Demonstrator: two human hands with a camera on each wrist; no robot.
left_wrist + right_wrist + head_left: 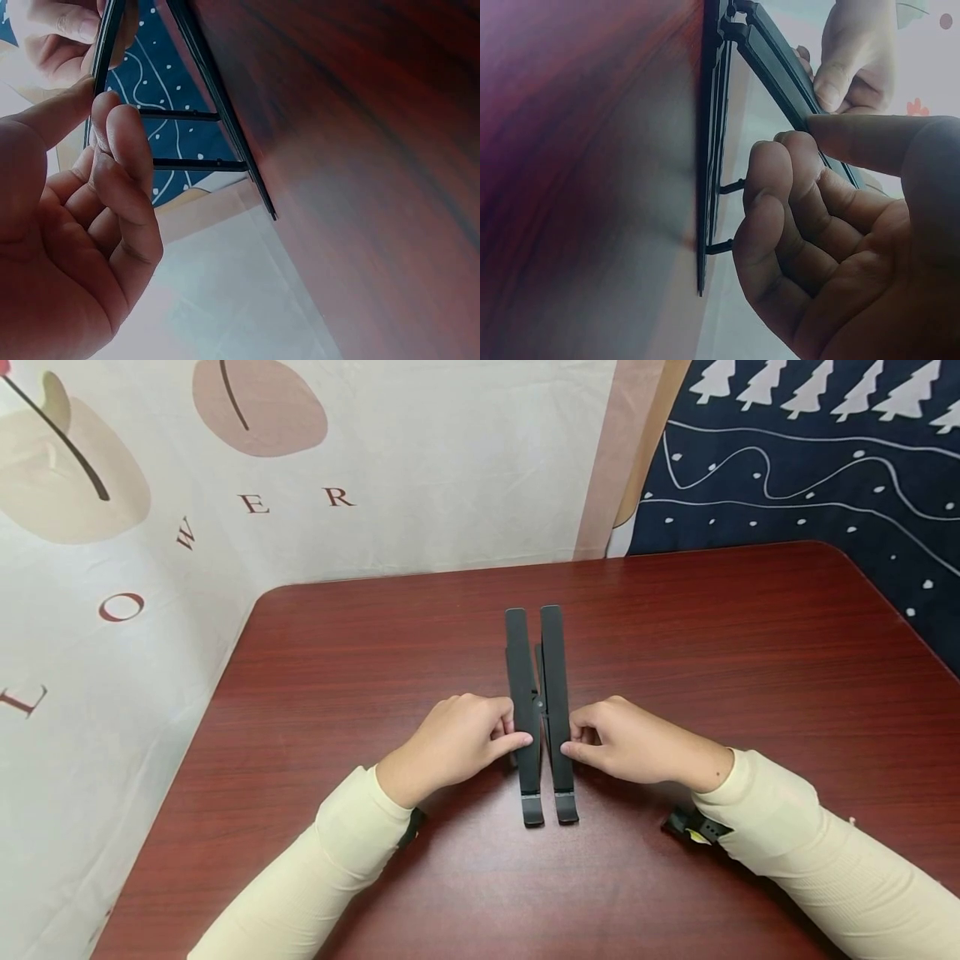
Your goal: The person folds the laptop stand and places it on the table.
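Note:
A black foldable laptop stand stands on the table with its two long bars side by side and a narrow gap between them. My left hand pinches the left bar, thumb on top and fingers curled at its outer side. Opposite it, my right hand grips the right bar in the same way. The left wrist view shows the stand's lower bar low along the table, joined by thin struts. In the right wrist view an upper bar slopes up from the hinged end, with my thumb against it.
The dark red wooden table has rounded far corners. Behind it hang a white cloth with printed letters and a navy cloth with white trees. A black strap device sits under the right sleeve.

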